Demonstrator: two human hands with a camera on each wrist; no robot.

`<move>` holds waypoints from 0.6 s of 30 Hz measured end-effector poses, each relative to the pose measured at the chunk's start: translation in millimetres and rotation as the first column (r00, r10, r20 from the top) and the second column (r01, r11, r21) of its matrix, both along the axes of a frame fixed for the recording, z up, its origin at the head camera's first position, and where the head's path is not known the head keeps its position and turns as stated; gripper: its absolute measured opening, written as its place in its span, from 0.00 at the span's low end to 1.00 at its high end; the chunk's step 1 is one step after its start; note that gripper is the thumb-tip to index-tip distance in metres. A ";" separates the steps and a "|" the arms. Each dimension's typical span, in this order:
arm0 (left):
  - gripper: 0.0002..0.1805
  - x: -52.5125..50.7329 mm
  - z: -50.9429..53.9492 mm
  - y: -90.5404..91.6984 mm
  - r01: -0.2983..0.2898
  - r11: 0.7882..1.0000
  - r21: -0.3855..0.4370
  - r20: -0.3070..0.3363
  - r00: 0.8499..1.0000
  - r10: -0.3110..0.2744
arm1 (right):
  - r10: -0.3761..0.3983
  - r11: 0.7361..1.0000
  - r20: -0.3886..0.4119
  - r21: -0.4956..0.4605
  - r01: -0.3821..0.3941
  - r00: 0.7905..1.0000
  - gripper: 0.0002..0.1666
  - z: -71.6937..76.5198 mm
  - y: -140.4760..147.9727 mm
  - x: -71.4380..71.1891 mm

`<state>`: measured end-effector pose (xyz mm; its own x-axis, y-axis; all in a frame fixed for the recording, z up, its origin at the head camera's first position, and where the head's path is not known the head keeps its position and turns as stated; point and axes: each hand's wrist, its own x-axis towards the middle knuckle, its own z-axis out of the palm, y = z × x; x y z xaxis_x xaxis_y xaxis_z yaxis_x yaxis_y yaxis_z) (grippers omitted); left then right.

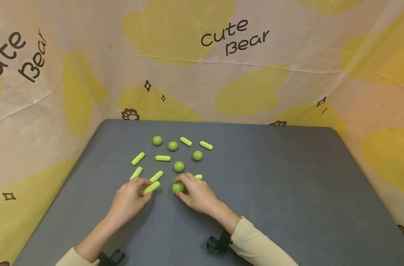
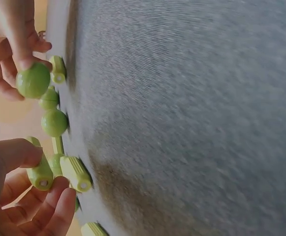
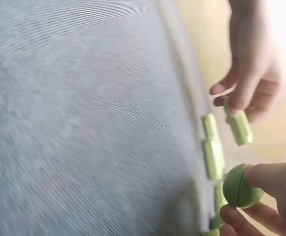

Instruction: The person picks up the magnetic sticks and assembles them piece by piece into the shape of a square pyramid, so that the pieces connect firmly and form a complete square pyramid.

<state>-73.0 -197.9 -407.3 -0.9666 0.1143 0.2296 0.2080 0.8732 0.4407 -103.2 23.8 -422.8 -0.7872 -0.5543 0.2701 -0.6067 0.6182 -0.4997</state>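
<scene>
Presently the left hand, thumb and fingertips nearly together, pinches a yellow-green ribbed stick with a small round spot in its end. The right hand, fingers curved wider, grips a glossy green ball, thinly seamed. Both pieces are above the grey table, near loose sticks.

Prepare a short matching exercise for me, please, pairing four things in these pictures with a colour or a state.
Things:
1. left hand
2. right hand
3. table
4. backdrop cloth

Colours and states:
A. dark grey
B. holds a green ball
C. pale, printed partly in yellow
D. holds a yellow-green stick

Right pairs: 1-D, 2-B, 3-A, 4-C.
</scene>
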 end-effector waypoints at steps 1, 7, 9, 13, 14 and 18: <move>0.12 -0.8 0.7 1.4 0.003 1.000 0.004 -0.006 1.000 -0.003 | -0.001 1.000 0.017 -0.029 0.002 1.000 0.17 1.8 2.3 -0.5; 0.12 -8.3 2.4 15.1 0.037 0.999 0.032 -0.034 0.999 -0.036 | -0.009 0.991 0.117 -0.132 0.024 0.993 0.19 8.7 22.8 -3.6; 0.12 -11.9 2.4 20.8 0.054 0.998 0.043 -0.044 0.998 -0.052 | -0.028 0.989 0.132 -0.141 0.046 0.991 0.20 8.9 30.9 -4.8; 0.12 -18.8 2.8 33.4 0.088 0.994 0.070 -0.051 0.995 -0.085 | -0.079 0.982 0.161 -0.158 0.105 0.984 0.20 8.1 46.8 -7.5; 0.12 -20.2 3.2 36.8 0.096 0.992 0.082 -0.047 0.995 -0.092 | -0.088 0.979 0.175 -0.169 0.118 0.981 0.20 8.0 50.7 -8.2; 0.11 -25.8 3.8 50.9 0.117 0.987 0.111 -0.029 0.993 -0.114 | -0.115 0.962 0.232 -0.214 0.166 0.966 0.19 7.2 66.1 -11.0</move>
